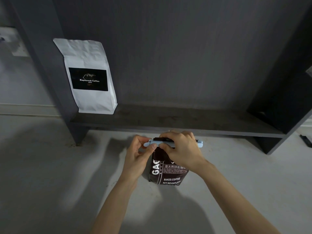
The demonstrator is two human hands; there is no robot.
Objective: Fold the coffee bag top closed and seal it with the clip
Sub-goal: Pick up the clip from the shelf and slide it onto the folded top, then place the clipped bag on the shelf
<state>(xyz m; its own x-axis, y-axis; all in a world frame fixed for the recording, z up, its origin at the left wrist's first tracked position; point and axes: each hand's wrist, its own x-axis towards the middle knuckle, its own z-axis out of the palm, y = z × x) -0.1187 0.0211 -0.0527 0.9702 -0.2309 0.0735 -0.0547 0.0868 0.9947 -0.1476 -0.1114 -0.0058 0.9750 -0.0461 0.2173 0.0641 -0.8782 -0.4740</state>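
A dark brown coffee bag (166,174) with white lettering stands upright on the pale floor. Its top is folded over, and a long light-blue clip (200,144) lies across the fold. My left hand (139,153) pinches the clip's left end between thumb and fingers. My right hand (181,149) presses down over the middle of the clip and the folded top, hiding most of both. Only the clip's two ends show beyond my hands.
A white coffee bag (91,76) with a black label stands at the left end of a low dark grey shelf (168,120) right behind the brown bag. A small dark object (305,141) lies on the floor at the far right.
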